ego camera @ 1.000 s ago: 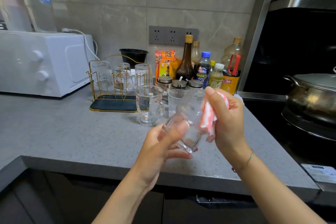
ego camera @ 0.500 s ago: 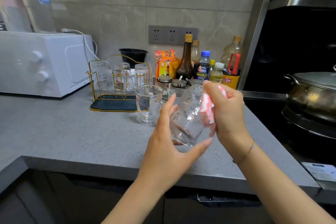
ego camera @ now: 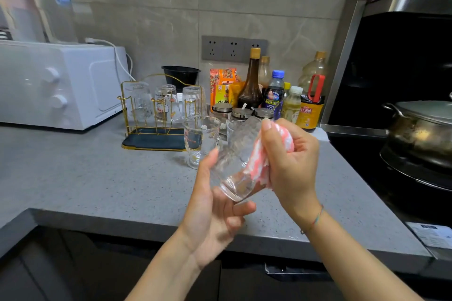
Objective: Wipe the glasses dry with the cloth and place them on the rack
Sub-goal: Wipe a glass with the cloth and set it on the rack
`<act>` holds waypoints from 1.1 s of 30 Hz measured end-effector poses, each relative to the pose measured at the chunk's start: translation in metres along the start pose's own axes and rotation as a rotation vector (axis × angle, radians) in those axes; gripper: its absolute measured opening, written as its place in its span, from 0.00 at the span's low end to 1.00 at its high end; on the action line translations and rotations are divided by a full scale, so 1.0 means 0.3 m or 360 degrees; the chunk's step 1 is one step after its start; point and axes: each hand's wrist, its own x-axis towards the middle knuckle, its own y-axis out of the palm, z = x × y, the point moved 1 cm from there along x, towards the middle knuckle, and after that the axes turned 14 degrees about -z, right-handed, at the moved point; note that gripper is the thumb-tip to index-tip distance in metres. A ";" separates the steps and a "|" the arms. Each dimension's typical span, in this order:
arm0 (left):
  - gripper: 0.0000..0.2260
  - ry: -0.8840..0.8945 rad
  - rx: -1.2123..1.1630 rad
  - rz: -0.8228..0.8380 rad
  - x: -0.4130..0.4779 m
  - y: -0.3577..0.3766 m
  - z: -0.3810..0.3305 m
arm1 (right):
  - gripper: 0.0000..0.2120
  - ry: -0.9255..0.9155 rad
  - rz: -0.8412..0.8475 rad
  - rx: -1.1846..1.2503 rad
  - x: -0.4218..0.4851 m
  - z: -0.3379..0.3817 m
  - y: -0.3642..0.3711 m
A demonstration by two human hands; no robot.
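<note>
My left hand (ego camera: 215,212) grips the glass (ego camera: 234,166), my right hand (ego camera: 291,161) grips the cloth (ego camera: 259,161) against it; three glasses (ego camera: 166,102) stand in the rack (ego camera: 156,134), two more glasses (ego camera: 199,139) remain on the table (ego camera: 85,178).

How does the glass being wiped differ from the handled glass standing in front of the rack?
The wiped glass is tilted in the air, held by the left hand while the right hand presses the cloth against it; the handled glass stands upright on the counter, untouched. The wiped glass has a dimpled wall; the handled glass is smooth with a print. Both are clear and off the rack.
</note>
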 end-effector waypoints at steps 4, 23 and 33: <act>0.32 0.0343 0.0281 -0.0052 0.027 -0.003 0.001 | 0.25 0.0227 -0.0049 -0.0021 0.022 -0.021 -0.001; 0.25 0.0125 -0.0022 -0.0148 0.101 -0.034 0.030 | 0.23 -0.0013 -0.0184 -0.0282 -0.009 -0.051 0.024; 0.25 0.0106 -0.0070 -0.0379 0.137 -0.199 -0.038 | 0.13 0.1164 -0.0119 -0.0415 0.039 -0.231 -0.027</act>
